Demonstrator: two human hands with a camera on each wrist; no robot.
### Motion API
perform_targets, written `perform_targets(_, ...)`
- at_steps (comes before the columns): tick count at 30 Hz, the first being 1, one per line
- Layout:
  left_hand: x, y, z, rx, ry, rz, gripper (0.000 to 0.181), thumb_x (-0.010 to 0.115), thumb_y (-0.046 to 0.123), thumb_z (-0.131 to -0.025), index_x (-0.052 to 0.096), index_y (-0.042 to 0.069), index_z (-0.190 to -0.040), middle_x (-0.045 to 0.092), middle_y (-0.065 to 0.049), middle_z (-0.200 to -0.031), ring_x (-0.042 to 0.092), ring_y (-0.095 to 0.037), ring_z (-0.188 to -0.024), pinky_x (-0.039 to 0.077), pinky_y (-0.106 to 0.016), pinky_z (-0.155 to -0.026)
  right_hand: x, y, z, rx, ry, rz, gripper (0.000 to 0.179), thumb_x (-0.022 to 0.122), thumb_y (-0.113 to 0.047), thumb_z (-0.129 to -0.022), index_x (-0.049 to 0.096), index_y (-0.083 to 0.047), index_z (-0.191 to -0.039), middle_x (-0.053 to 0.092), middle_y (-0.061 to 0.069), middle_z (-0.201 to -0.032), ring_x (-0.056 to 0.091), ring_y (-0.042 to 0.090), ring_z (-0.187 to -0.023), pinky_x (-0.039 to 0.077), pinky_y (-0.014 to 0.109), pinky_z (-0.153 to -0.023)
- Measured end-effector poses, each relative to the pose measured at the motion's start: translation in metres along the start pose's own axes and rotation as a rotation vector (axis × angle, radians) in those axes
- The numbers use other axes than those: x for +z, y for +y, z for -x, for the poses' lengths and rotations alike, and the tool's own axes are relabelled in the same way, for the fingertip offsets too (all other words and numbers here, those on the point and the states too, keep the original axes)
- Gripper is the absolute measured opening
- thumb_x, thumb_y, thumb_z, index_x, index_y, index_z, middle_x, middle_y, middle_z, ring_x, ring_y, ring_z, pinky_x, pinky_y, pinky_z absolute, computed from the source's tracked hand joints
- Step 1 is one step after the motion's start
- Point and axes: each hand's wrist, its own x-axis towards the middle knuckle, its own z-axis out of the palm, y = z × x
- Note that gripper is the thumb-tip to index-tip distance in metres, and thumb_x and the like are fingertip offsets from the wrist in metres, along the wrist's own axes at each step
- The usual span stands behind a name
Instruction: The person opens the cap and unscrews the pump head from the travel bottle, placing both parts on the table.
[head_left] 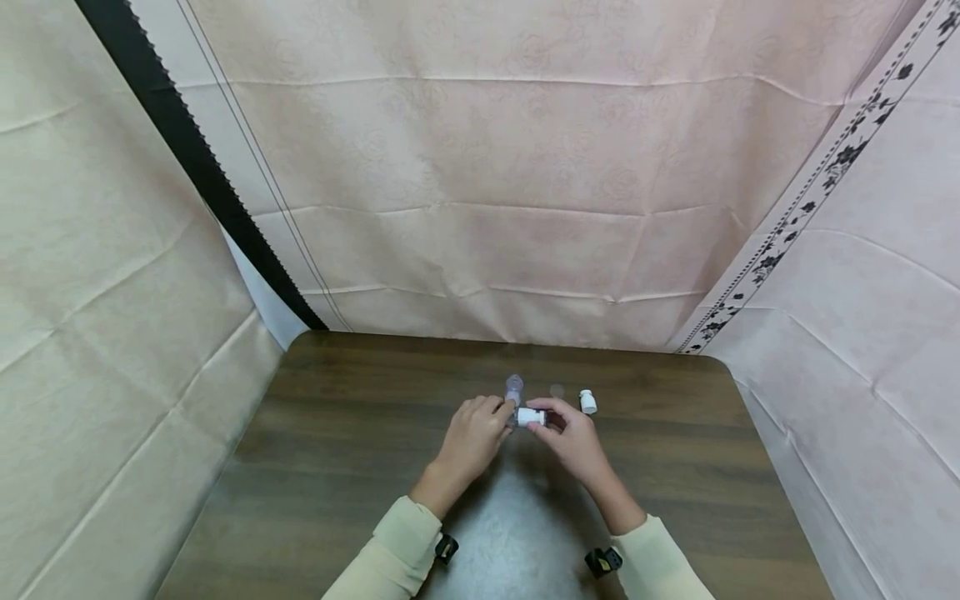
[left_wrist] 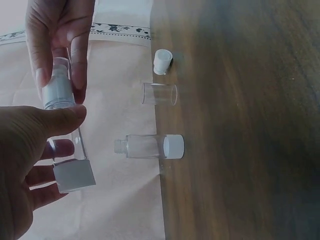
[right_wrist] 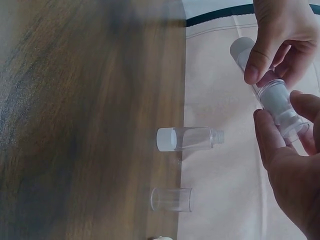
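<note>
My left hand (head_left: 474, 429) holds a clear bottle with a white base (left_wrist: 74, 176), fingers and thumb wrapped round its body. At the bottle's other end is a white pump top (right_wrist: 276, 97) with a clear sleeve around its tip. My right hand (head_left: 573, 433) grips that end between thumb and fingers. Just beyond the hands, a second clear bottle (left_wrist: 145, 146) with a white base stands on the table, its threaded neck bare. Beside it are a clear cap (left_wrist: 160, 94) and, farther right, a loose white pump top (head_left: 588, 402).
The brown wooden table (head_left: 337, 467) has rounded far corners. Pale cloth (head_left: 480, 167) hangs behind it and at both sides. A black device sits at each wrist, near the cuffs.
</note>
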Motion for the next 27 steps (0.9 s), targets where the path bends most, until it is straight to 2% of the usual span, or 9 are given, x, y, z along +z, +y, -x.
perform_targets(5, 0.0, 0.001, 0.002, -0.006, 0.02, 0.036, 0.037, 0.086, 0.029, -0.086, 0.077, 0.012, -0.118, 0.076, -0.005, -0.103, 0.071, -0.018, -0.086, 0.059, -0.031, -0.074, 0.0, -0.001, 0.001, -0.001, 0.004, 0.04, 0.029, 0.083, -0.006, -0.086, 0.075, -0.007, -0.114, 0.073, 0.013, -0.115, 0.07, 0.026, -0.106, 0.059, 0.026, -0.085)
perform_targets(12, 0.001, 0.002, 0.005, -0.047, 0.0, 0.131, 0.036, 0.085, 0.026, -0.086, 0.078, 0.012, -0.118, 0.077, -0.006, -0.107, 0.073, -0.019, -0.09, 0.061, -0.033, -0.078, -0.004, 0.001, 0.003, -0.071, -0.01, 0.046, 0.027, 0.082, -0.005, -0.086, 0.075, -0.006, -0.113, 0.075, 0.014, -0.111, 0.071, 0.029, -0.104, 0.061, 0.036, -0.086)
perform_targets(15, 0.002, 0.003, 0.005, -0.049, -0.01, 0.148, 0.036, 0.085, 0.025, -0.086, 0.078, 0.012, -0.118, 0.077, -0.006, -0.108, 0.073, -0.02, -0.092, 0.061, -0.033, -0.079, -0.007, 0.002, 0.003, -0.082, -0.018, 0.057, 0.026, 0.082, -0.005, -0.086, 0.076, -0.007, -0.111, 0.075, 0.012, -0.11, 0.072, 0.028, -0.104, 0.061, 0.036, -0.087)
perform_targets(22, 0.004, 0.004, 0.004, -0.034, -0.048, 0.124, 0.037, 0.085, 0.027, -0.086, 0.077, 0.013, -0.12, 0.077, -0.005, -0.112, 0.072, -0.019, -0.094, 0.06, -0.033, -0.08, -0.01, 0.011, 0.004, -0.108, -0.042, 0.089, 0.027, 0.082, -0.006, -0.086, 0.076, -0.011, -0.112, 0.076, 0.008, -0.112, 0.072, 0.023, -0.103, 0.061, 0.031, -0.086)
perform_targets(27, 0.003, 0.005, 0.004, -0.016, -0.071, 0.093, 0.037, 0.084, 0.029, -0.087, 0.077, 0.014, -0.119, 0.076, -0.004, -0.112, 0.072, -0.018, -0.093, 0.06, -0.033, -0.079, -0.012, 0.017, 0.006, -0.137, -0.068, 0.06, 0.027, 0.08, -0.009, -0.089, 0.075, -0.012, -0.116, 0.075, 0.007, -0.116, 0.071, 0.024, -0.106, 0.061, 0.032, -0.088)
